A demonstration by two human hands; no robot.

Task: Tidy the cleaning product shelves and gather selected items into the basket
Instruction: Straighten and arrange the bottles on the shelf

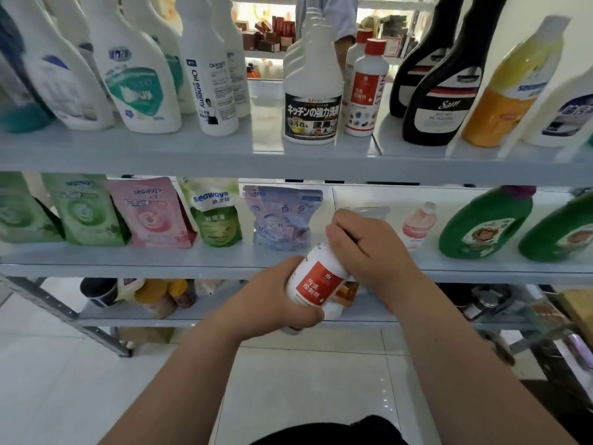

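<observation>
Currently holding white plastic bottle with red label (316,281) before pale middle shelf (128,268) | left hand (282,293) wrapping its base, fingers curled | right hand (362,248) curling over cap end | axis tilting up-right

We have one view: head-worn, wide-angle. We look forward and down, close up, square-on to shelves. Upper shelf (192,162) spans top third, middle shelf (128,268) crosses mid-frame, bottom shelf (224,322) and floor (305,380) lie below. Edge bottles (510,85) lean outward with lens curve. Forearms (192,364) enter from bottom edge; left hand (282,293) and right hand (362,248) meet on white bottle (316,281) near centre.
</observation>
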